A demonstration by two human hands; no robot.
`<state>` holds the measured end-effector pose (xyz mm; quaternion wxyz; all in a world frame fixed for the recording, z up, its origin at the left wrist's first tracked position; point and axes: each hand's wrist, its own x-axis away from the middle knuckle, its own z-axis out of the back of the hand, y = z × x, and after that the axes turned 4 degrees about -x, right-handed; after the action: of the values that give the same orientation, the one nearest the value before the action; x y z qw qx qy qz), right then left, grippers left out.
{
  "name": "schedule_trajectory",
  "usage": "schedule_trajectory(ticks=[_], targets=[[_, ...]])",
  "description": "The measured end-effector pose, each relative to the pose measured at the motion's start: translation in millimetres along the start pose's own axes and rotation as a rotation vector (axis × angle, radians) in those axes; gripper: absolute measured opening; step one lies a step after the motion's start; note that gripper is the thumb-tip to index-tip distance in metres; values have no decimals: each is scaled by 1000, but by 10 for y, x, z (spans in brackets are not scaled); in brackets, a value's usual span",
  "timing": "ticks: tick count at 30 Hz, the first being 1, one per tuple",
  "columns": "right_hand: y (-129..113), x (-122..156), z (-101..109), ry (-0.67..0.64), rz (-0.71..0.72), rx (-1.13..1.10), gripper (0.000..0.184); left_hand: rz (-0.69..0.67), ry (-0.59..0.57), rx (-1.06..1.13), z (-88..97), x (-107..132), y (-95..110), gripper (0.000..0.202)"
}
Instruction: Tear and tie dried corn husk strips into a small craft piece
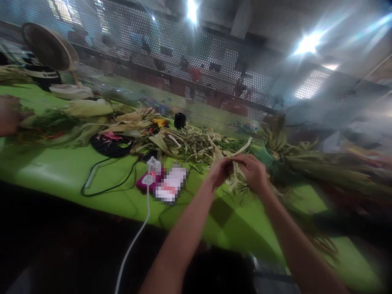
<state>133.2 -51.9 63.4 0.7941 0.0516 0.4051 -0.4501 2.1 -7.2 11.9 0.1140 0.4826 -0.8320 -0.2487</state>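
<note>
Both my hands meet over a heap of pale dried leaf strips (196,145) on the bright green table (61,171). My left hand (219,171) is closed in a pinch on a bundle of the strips (235,179). My right hand (255,170) grips the same bundle from the right, fingers curled round it. The strips hang down between the two hands toward the table.
A pink device (150,179) with a white cable (134,241) and a black cable (107,179) lies left of my hands. Green stalks (321,167) pile at the right, a small fan (50,49) stands far left, perforated mesh (196,73) rises behind. Another person's hand (9,114) shows at the left edge.
</note>
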Motion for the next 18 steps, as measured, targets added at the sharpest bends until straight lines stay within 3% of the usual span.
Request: schedule_trajectory(ticks=[5,12,18], targets=[[51,20,24,-87,89,120,28,22,-8,9,-17,42,24,11],[88,35,33,-66,103,108,25,15,78,-47,-94,46,35,17],[118,74,16,-47,111,132,28,-53,17,-125,-28,14,2,24]])
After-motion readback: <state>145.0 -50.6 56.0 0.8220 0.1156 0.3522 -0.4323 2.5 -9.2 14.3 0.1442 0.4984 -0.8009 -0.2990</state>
